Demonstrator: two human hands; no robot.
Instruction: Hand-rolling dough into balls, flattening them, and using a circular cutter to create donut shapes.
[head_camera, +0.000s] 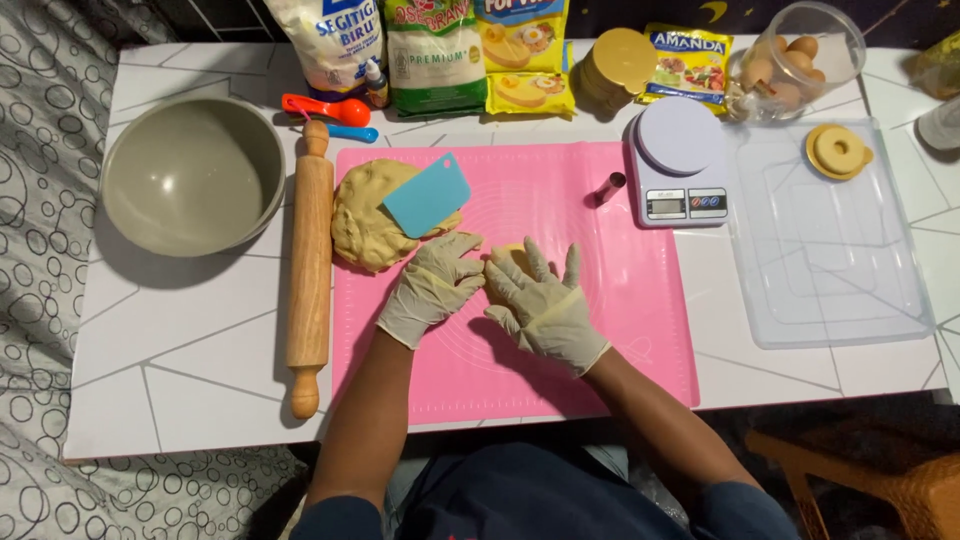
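Now small dough piece (505, 262) pressed between left hand (432, 288), right hand (545, 305).

One view only, worn on the head, looking almost straight down over the white table (190, 330); the far edge with its packets sits at the top of frame, the person's lap at the bottom; close enough that the pink mat (600, 300) fills the centre.
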